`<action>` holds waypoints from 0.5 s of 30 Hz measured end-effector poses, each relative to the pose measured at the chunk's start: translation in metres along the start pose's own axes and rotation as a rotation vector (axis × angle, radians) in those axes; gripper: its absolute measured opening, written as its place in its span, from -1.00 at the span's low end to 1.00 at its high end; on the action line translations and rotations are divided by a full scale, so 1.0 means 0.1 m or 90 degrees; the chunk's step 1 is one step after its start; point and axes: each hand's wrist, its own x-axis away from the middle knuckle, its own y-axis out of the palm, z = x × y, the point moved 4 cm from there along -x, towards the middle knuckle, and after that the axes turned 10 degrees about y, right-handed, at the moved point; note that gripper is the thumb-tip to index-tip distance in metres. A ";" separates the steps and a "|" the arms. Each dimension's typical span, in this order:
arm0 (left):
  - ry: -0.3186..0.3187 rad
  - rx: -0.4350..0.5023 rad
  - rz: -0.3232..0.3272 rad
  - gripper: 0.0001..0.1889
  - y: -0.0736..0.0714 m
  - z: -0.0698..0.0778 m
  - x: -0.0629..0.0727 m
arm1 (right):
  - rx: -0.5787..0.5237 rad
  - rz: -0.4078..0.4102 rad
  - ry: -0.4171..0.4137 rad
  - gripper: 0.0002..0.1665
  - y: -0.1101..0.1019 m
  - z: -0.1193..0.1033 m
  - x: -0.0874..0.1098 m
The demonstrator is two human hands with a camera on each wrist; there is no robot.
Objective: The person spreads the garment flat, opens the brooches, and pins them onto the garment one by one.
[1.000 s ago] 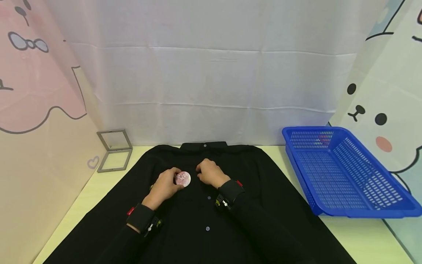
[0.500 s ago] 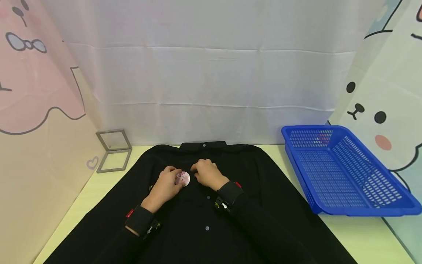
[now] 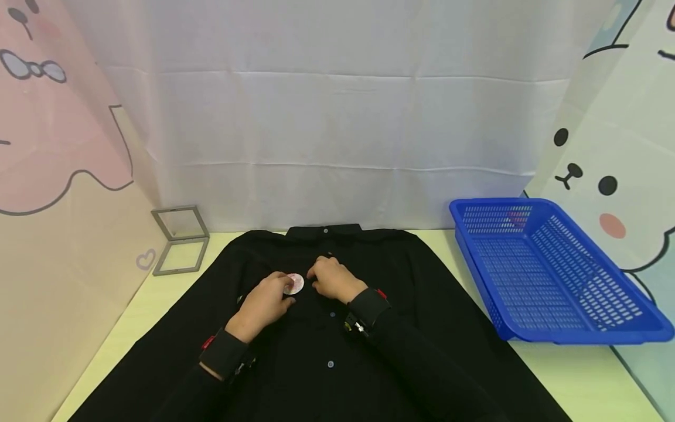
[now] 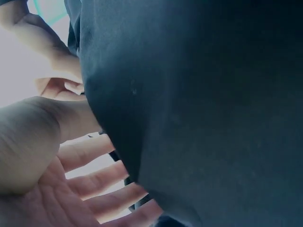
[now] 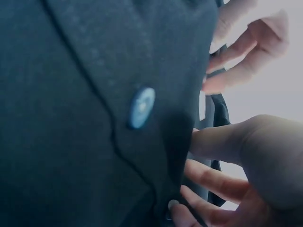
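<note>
A round badge with a pinkish picture and white rim is over the chest of a black button-up shirt spread out flat. My left hand lies over the badge's left side, one fingertip overlapping its face and the thumb apart below it. In the left wrist view its fingers look fairly straight, their tips hidden behind cloth. Just right of the badge, my right hand is at the shirt front with loosely bent fingers. Near that hand, the right wrist view shows a shirt button.
A blue plastic basket stands at the right on the pale yellow table. An opened grey square frame with clear panes stands at the back left. A white curtain closes off the back, with cartoon-printed sheets on both sides.
The left thumb has moved off the badge's lower edge while a finger covers its left part. The badge's face looks paler and more tilted. The right hand has shifted slightly left, towards the badge.
</note>
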 end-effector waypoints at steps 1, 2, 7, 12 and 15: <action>-0.009 -0.002 0.000 -0.70 -0.01 -0.01 0.01 | -0.006 -0.004 0.005 -0.72 -0.01 0.00 0.01; -0.018 -0.002 -0.001 -0.70 -0.03 -0.02 0.03 | -0.011 -0.009 0.010 -0.72 -0.02 0.00 0.01; -0.048 -0.001 -0.015 -0.58 -0.05 -0.07 0.07 | -0.022 -0.021 0.025 -0.69 -0.04 0.01 0.03; -0.036 0.044 -0.010 -0.38 -0.05 -0.08 0.04 | -0.038 -0.013 0.012 -0.73 -0.03 -0.03 0.02; -0.035 0.084 -0.001 -0.30 -0.05 -0.09 0.01 | -0.088 -0.034 -0.001 -0.75 0.00 -0.07 -0.02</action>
